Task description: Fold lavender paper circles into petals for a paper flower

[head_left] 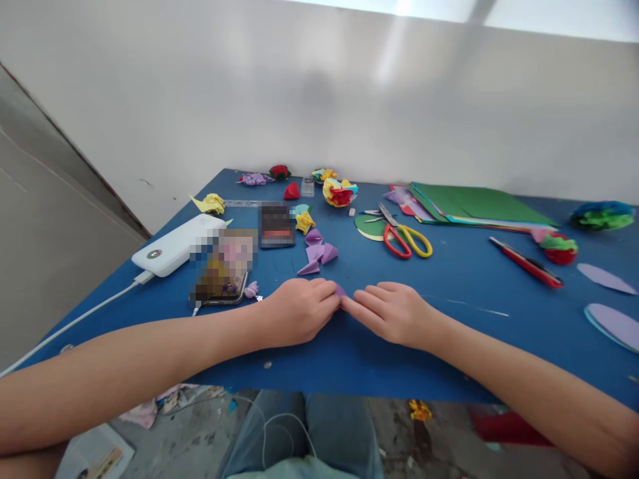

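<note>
My left hand (299,309) and my right hand (394,311) meet fingertip to fingertip on the blue table (349,352), both pressing a small purple paper piece (340,290) that mostly hides beneath them. Left fingers are curled in a pinch on the paper. Right fingers lie pressed together on it. Several folded purple paper pieces (317,253) lie just beyond my hands.
A phone (222,266) and a white power bank (174,245) with cable sit to the left. Scissors (405,238) with red and yellow handles, a red utility knife (526,262), stacked coloured paper sheets (469,205), purple cut-outs (614,322) and crumpled paper flowers (340,191) lie farther back and right.
</note>
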`<state>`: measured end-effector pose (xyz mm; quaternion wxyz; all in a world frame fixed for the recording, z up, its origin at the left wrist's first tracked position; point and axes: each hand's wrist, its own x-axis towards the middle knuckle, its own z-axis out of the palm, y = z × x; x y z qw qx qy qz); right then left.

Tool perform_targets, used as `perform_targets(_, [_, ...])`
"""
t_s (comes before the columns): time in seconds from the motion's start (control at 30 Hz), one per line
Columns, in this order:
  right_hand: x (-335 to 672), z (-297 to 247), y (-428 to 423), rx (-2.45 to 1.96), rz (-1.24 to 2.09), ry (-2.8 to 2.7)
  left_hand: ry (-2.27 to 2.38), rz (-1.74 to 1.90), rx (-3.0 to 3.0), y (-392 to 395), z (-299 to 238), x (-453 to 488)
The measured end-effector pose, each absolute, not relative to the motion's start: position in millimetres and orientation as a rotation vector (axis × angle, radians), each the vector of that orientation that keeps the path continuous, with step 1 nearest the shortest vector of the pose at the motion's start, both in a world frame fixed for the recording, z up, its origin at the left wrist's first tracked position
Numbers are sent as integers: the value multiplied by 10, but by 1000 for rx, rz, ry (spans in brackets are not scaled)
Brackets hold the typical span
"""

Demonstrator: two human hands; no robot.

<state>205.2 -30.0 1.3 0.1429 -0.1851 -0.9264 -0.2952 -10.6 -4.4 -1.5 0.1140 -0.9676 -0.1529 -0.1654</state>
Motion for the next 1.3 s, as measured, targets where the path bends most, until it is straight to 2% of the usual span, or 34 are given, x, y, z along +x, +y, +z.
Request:
perform_targets(0.4, [2045,61,-357,-555,-970,-2559,-348,-504,-2586,-29,-19,-116])
perform_targets(1.3, [2054,73,-439,-520,-1140,-2562,-419,-849,-2737,-88,-7,-151])
